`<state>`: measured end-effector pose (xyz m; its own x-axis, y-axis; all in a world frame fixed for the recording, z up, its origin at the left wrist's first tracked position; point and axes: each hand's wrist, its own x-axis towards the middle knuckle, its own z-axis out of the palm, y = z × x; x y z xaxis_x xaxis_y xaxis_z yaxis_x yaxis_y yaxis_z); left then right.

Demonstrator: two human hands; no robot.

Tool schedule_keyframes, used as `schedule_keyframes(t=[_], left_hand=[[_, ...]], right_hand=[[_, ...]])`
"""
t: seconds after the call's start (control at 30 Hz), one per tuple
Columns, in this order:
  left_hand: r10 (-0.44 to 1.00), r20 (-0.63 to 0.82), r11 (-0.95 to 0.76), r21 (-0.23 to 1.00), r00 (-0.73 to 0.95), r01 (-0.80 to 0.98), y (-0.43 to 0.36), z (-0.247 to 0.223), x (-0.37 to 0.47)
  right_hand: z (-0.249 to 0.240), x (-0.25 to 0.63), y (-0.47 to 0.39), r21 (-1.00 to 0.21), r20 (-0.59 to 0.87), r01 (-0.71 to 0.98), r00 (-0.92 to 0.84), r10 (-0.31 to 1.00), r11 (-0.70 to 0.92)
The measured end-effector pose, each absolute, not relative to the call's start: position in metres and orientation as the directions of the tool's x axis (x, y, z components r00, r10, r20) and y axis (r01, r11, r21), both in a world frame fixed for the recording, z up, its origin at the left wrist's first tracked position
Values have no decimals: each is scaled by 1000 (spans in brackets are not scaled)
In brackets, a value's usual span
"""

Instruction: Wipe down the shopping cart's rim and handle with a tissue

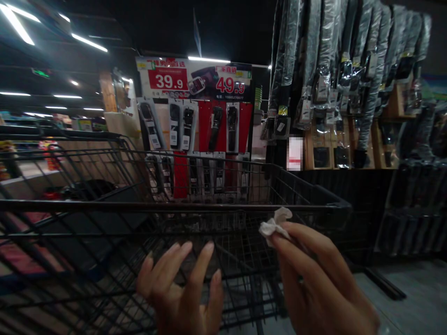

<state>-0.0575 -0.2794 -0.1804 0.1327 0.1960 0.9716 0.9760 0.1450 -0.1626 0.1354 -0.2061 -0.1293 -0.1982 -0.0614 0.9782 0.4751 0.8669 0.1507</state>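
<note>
A dark wire shopping cart fills the lower half of the head view, its basket lying just beyond both hands. Between the fingertips of my right hand is a crumpled white tissue, close to the cart's near rail. My left hand is raised in front of the cart's wire side with its fingers spread and nothing in them. Whether those fingers touch the wires, I cannot tell.
Behind the cart stands a display of packaged belts under a price sign. More plastic-wrapped belts hang at the right, above small wooden boxes. Pale floor tiles show at the lower right.
</note>
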Motion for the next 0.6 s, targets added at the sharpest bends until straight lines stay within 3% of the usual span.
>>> schedule_keyframes(t=[0.13,0.23,0.6], left_hand=[[218,965,185,-187,145,965,-282,-188,-63],[235,958,99,-191,163,977,-278,-194,-56],[276,960,66,16,-34,998,-255,-219,-19]], right_hand=[[-126,113,-204,127,986,398,-154,-70,908],[-132,113,-202,134,983,406,-167,-71,904],[-171,133,-184,129,966,488,-258,1,863]])
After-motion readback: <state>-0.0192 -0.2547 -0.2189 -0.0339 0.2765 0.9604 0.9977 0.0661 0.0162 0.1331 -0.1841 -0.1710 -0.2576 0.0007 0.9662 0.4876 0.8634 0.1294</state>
